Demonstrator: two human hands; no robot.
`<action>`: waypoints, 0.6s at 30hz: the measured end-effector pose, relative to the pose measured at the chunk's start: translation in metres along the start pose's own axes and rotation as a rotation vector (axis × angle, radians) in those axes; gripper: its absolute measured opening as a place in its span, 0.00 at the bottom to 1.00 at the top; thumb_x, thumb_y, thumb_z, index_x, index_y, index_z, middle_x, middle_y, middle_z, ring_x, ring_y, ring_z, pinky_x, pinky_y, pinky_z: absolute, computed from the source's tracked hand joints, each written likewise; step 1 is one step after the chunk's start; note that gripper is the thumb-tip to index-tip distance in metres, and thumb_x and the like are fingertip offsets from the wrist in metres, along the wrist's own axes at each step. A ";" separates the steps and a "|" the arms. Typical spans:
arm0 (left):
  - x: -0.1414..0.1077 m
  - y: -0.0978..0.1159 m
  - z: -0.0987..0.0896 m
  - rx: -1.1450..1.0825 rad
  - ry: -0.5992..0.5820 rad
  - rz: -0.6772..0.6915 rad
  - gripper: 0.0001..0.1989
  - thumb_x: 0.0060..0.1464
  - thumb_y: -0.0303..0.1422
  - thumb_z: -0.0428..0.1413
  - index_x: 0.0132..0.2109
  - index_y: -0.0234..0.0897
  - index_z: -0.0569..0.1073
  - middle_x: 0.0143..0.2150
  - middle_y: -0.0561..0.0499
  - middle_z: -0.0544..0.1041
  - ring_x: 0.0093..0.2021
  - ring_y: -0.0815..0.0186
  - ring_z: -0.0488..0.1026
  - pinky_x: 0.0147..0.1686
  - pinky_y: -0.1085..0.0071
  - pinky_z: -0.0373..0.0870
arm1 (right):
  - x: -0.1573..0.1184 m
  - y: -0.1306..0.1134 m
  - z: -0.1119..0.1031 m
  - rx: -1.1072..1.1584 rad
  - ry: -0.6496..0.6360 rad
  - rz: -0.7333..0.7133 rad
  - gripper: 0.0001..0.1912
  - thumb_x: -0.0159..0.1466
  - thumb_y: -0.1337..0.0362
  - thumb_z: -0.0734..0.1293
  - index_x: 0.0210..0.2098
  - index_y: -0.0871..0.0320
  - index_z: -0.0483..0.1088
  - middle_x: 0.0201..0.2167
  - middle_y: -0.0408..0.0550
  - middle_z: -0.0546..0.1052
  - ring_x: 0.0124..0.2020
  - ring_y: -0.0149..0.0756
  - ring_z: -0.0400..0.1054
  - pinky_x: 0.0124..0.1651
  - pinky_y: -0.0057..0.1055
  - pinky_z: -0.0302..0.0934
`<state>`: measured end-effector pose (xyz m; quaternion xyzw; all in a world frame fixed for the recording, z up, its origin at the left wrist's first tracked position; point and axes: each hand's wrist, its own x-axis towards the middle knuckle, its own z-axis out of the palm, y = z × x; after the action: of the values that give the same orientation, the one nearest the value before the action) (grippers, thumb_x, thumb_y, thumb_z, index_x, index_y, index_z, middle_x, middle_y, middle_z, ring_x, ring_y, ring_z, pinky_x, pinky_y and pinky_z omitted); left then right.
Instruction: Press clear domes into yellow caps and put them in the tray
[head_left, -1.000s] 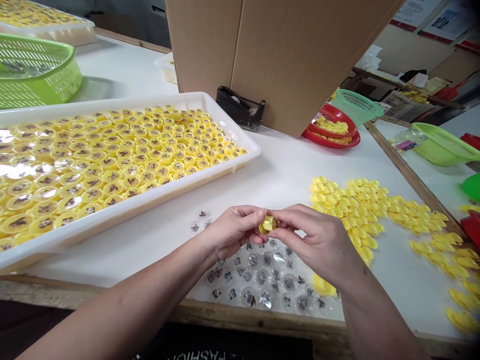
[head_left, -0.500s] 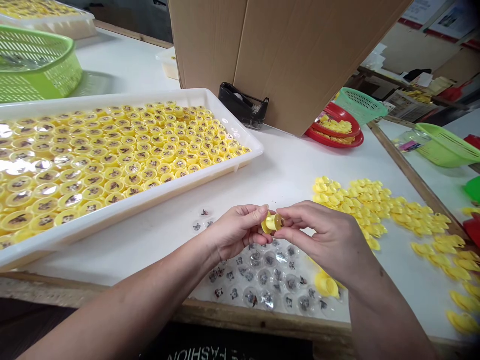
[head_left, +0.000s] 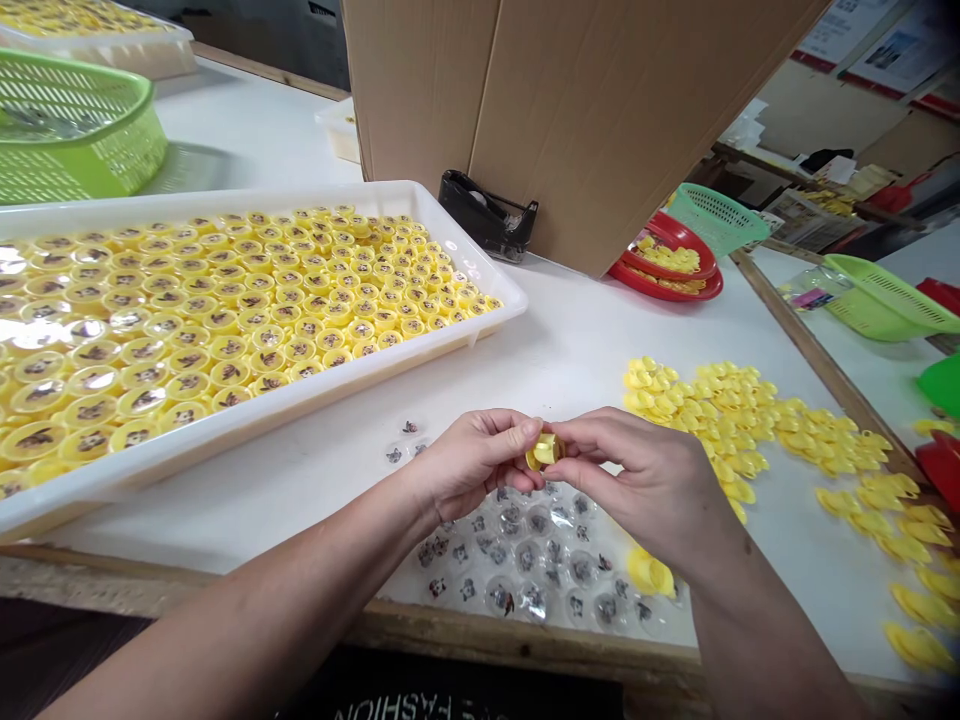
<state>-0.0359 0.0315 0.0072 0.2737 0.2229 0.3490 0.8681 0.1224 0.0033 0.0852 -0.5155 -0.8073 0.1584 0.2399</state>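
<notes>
My left hand (head_left: 472, 462) and my right hand (head_left: 637, 475) meet above the white table, pinching a small yellow plastic piece (head_left: 544, 452) between their fingertips. The fingers hide part of it. Just below my hands lies a spread of clear plastic domes with dark printed pictures (head_left: 517, 560). Right of my right hand is a loose heap of yellow plastic pieces (head_left: 720, 420). One more yellow piece (head_left: 651, 572) lies beside my right wrist. To the left, a white tray (head_left: 300, 400) holds rows of yellow capsules with pictures under clear domes (head_left: 225, 320).
A cardboard box (head_left: 570, 110) stands at the back, with a black tape dispenser (head_left: 487, 213) against it. Red plates (head_left: 667, 262) hold yellow pieces. Green baskets sit at back left (head_left: 75, 130) and right (head_left: 877, 310). A wooden table edge (head_left: 450, 640) runs along the front.
The yellow piece has turned between my fingertips, and its round end no longer faces me as it did half a second ago. My hands have closed in around it.
</notes>
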 end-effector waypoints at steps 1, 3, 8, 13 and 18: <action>-0.001 0.000 0.000 0.000 0.008 0.001 0.15 0.48 0.39 0.62 0.35 0.28 0.73 0.28 0.48 0.75 0.23 0.74 0.71 0.23 0.80 0.67 | 0.000 -0.001 0.000 -0.017 0.008 -0.023 0.06 0.56 0.70 0.68 0.32 0.54 0.74 0.29 0.43 0.76 0.29 0.31 0.70 0.31 0.28 0.64; -0.001 0.000 0.001 0.007 0.022 -0.002 0.16 0.48 0.39 0.62 0.35 0.29 0.73 0.28 0.49 0.74 0.23 0.74 0.71 0.24 0.79 0.67 | 0.001 -0.002 0.001 -0.041 0.021 -0.058 0.06 0.57 0.70 0.68 0.32 0.54 0.74 0.29 0.44 0.76 0.30 0.32 0.70 0.32 0.28 0.64; -0.001 0.003 -0.001 0.119 0.020 0.032 0.15 0.51 0.39 0.59 0.36 0.28 0.76 0.27 0.49 0.73 0.24 0.74 0.68 0.24 0.78 0.64 | 0.000 0.001 0.015 -0.059 0.070 -0.071 0.07 0.57 0.72 0.67 0.34 0.55 0.73 0.30 0.45 0.75 0.30 0.32 0.69 0.32 0.29 0.64; -0.002 0.008 -0.005 0.236 0.023 0.135 0.17 0.56 0.41 0.53 0.46 0.33 0.76 0.37 0.46 0.74 0.33 0.71 0.67 0.34 0.75 0.64 | -0.003 0.009 0.035 0.001 0.254 -0.029 0.06 0.56 0.72 0.68 0.34 0.59 0.72 0.30 0.46 0.74 0.28 0.31 0.69 0.33 0.31 0.67; -0.002 0.008 -0.010 0.414 0.020 0.175 0.17 0.55 0.37 0.56 0.52 0.40 0.73 0.44 0.46 0.71 0.37 0.68 0.67 0.38 0.71 0.64 | -0.008 0.013 0.040 0.106 0.337 0.001 0.09 0.57 0.70 0.67 0.38 0.58 0.72 0.33 0.47 0.75 0.29 0.31 0.70 0.34 0.32 0.70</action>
<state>-0.0468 0.0380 0.0046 0.4607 0.2737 0.3723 0.7578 0.1128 0.0006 0.0436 -0.5218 -0.7459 0.1122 0.3985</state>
